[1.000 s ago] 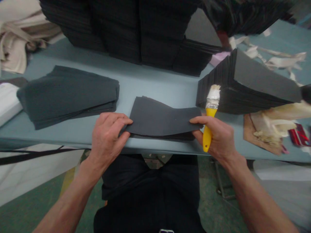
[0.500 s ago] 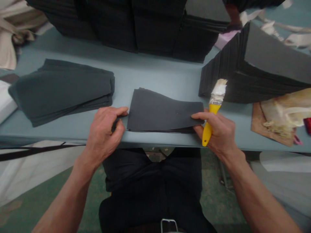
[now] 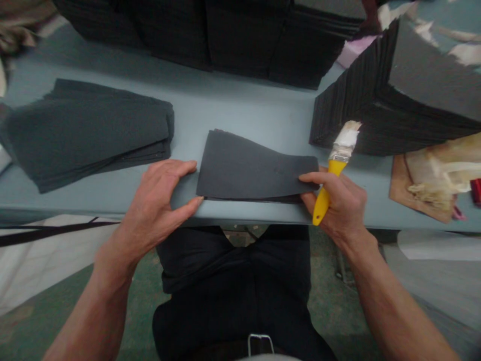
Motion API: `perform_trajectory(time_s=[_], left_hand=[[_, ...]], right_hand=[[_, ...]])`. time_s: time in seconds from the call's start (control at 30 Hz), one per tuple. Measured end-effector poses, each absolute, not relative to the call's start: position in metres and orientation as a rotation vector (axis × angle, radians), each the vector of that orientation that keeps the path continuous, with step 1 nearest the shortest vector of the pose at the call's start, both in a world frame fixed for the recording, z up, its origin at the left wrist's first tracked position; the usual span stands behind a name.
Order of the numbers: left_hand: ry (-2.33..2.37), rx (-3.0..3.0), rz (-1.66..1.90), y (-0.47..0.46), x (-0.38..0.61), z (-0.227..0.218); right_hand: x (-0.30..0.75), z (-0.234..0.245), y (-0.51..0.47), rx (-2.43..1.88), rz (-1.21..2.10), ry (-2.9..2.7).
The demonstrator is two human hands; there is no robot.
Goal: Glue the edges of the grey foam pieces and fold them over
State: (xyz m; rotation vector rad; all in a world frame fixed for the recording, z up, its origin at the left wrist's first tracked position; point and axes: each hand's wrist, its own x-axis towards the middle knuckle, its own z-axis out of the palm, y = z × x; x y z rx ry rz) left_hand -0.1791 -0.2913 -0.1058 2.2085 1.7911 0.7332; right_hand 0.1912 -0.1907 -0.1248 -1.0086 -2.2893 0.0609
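A small stack of dark grey curved sheets [image 3: 251, 168] lies at the near edge of the blue-grey table [image 3: 233, 113]. My right hand [image 3: 338, 203] is closed round a yellow-handled brush [image 3: 332, 168] with pale bristles pointing up, while its forefinger and thumb pinch the sheets' right end. My left hand [image 3: 161, 203] rests just left of the sheets with fingers spread, holding nothing and close to their left edge.
A thicker pile of grey sheets [image 3: 88, 130] lies at the left. A tall block of stacked dark sheets [image 3: 383, 105] stands at the right, more dark stacks [image 3: 210, 35] at the back. A brown board with pale glue-stained scraps [image 3: 432, 183] sits at the far right.
My left hand has let go of the sheets' left end and opened, drawing slightly away to the left. The sheets now lie flatter. My right hand keeps its hold.
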Motion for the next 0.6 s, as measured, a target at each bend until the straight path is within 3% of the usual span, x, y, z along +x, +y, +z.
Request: perform_trajectory(time_s=[0.6], left_hand=[[1.750, 2.237, 0.771, -0.2850, -0.1764, -0.1048]], right_hand=[[0.1930, -0.1264, -0.1909, -1.029, 0.116, -2.276]])
